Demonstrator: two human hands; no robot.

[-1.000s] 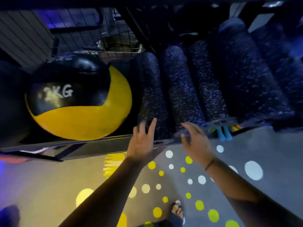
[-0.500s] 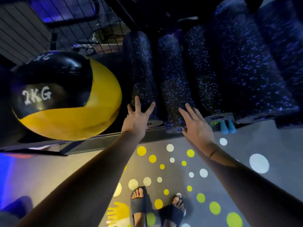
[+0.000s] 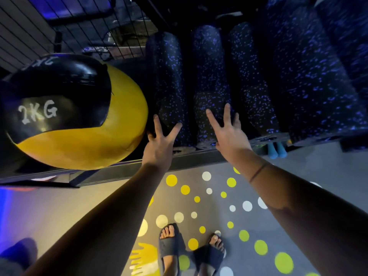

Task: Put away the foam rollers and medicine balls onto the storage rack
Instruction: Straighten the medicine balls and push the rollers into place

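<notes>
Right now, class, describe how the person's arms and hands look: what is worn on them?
Both forearms are bare, with no sleeves in view. The left hand and right hand wear no gloves. A thin dark band crosses the right wrist; the left wrist shows none.

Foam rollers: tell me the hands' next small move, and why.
Probably push both a little deeper: the open left hand is spread on the leftmost foam roller, the right hand on the next roller, both ends at the rack edge.

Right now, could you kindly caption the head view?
Left hand and right hand reach to racked foam rollers beside medicine ball.
</notes>
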